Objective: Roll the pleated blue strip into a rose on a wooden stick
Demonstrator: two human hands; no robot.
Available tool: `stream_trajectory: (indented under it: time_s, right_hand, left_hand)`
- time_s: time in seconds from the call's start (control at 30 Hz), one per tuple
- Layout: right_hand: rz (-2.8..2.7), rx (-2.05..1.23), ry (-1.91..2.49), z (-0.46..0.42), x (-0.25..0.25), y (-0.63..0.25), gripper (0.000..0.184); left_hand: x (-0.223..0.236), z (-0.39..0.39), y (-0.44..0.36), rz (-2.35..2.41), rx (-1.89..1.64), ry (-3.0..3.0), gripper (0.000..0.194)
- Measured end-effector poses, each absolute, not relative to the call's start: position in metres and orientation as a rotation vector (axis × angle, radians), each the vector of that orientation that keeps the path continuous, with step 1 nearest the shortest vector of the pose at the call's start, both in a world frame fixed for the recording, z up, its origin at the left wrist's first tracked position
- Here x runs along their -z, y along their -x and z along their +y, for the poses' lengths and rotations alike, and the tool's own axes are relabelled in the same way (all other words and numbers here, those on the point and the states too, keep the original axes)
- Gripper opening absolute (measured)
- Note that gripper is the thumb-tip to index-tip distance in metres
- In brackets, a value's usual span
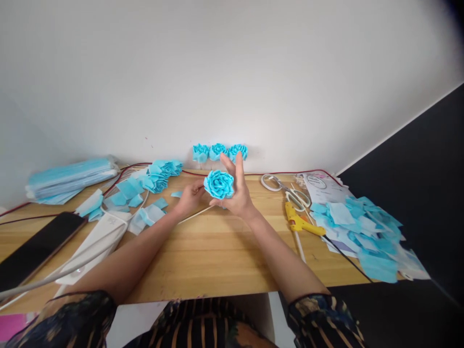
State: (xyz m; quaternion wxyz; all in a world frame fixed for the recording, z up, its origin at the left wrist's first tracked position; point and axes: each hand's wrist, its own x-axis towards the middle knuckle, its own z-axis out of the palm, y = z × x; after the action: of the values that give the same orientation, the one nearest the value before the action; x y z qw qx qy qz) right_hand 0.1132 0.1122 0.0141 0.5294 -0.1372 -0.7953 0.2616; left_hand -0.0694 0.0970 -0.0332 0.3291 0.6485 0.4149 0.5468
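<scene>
A blue ruffled artificial flower, seemingly of soft fabric, faces up in front of me. My right hand supports it from the right and from behind, two fingers reaching up past the petals and the thumb below. My left hand is closed in a pinch at the flower's left edge; the fingertips are partly hidden. Below the flower runs a thin wooden stick; whether it joins the flower cannot be told. Three similar blue flowers stand in a row against the wall beyond my hands.
On the right lie scissors, a white tape roll, a yellow glue gun and blue fabric pieces. Leftward are more flowers, stacked face masks, a phone and a white power strip with cables.
</scene>
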Motion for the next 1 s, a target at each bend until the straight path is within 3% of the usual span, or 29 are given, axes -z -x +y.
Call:
stream_trajectory:
  time_s: [0.3, 0.57, 0.87, 1.0]
  right_hand:
    - [-1.923, -0.631, 0.371, 0.098, -0.015, -0.099, 0.129]
    - [-1.887, -0.447, 0.300, 0.088, -0.010, -0.094, 0.109]
    - [-1.898, -0.488, 0.397, 0.084, -0.005, -0.095, 0.109]
    - [-1.949, -0.563, 0.334, 0.091, -0.002, -0.097, 0.130]
  left_hand:
    - [0.033, 0.096, 0.072, 1.066, -1.413, -1.639, 0.033]
    - [0.033, 0.088, 0.066, 1.076, -1.407, -1.579, 0.032]
    - [0.025, 0.085, 0.067, 1.081, -1.425, -1.560, 0.025]
    - [0.026, 0.083, 0.068, 1.120, -1.435, -1.557, 0.025]
